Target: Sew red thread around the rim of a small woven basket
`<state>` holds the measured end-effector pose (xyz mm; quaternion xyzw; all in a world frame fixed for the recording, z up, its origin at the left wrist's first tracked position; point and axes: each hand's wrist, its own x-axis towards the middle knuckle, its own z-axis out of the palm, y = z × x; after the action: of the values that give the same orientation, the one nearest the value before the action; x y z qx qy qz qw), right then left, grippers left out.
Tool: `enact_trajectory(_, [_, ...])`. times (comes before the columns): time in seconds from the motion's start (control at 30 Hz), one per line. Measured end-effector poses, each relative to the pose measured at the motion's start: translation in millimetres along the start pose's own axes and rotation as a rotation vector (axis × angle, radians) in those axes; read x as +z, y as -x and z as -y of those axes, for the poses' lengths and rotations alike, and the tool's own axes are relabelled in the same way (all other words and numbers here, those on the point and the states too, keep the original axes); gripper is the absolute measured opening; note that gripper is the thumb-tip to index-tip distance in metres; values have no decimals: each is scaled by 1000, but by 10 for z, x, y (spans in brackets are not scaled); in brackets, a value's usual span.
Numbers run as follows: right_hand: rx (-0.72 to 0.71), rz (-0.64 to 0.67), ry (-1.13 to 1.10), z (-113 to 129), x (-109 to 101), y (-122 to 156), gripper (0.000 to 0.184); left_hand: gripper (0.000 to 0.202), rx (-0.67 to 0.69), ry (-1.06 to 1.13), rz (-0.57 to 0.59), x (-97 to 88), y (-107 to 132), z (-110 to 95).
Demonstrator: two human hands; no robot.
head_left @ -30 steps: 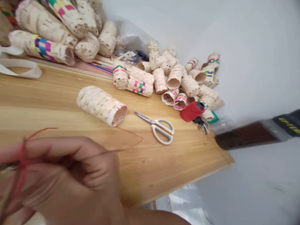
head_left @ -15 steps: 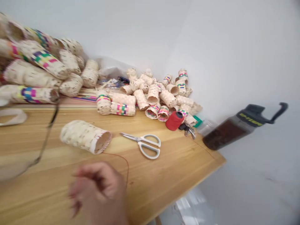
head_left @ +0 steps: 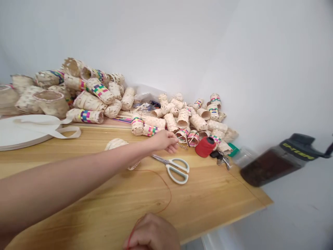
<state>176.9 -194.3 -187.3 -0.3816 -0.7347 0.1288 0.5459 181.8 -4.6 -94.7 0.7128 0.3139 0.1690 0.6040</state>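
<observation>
My left hand (head_left: 165,141) reaches across the wooden table (head_left: 208,201), its fingers pinched on a thin-framed pair of glasses (head_left: 186,140) just in front of a heap of small woven baskets (head_left: 192,118). My right hand (head_left: 152,233) is a closed fist at the bottom edge and holds a red thread (head_left: 168,189). The thread curves up towards a plain woven basket (head_left: 117,143) that lies on its side, partly hidden behind my left forearm. White-handled scissors (head_left: 174,167) lie just below my left hand. A red thread spool (head_left: 205,146) stands to its right.
Larger woven baskets (head_left: 85,93) are piled at the back left against the wall. A roll of white tape (head_left: 26,131) lies at the far left. Keys (head_left: 221,158) and a dark bottle (head_left: 281,159) lie near the table's right edge.
The view has lifted and widened. My left hand has stretched out from close to the camera to the small baskets, carrying the glasses. My right hand has dropped to the bottom edge with the thread.
</observation>
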Motion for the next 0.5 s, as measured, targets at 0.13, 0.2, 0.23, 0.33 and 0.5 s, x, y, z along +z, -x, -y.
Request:
enact_trajectory(0.13, [-101, -30, -35, 15, -32, 12, 31, 15, -47, -125, -2, 234, -237, 150])
enact_trajectory(0.2, [-26, -244, -51, 60, 19, 16, 34, 15, -57, -222, -1, 263, -257, 207])
enact_trajectory(0.23, [11, -336, -63, 82, 54, 21, 36, 15, -55, -279, 0, 263, -259, 229])
enact_trajectory(0.33, [64, -419, -79, 112, 135, 37, 35, 11, 1, -470, -32, 224, -251, 250])
enact_trajectory(0.5, [76, -301, -38, 72, 45, 74, 36, 39, 188, -695, -164, 42, 16, 40])
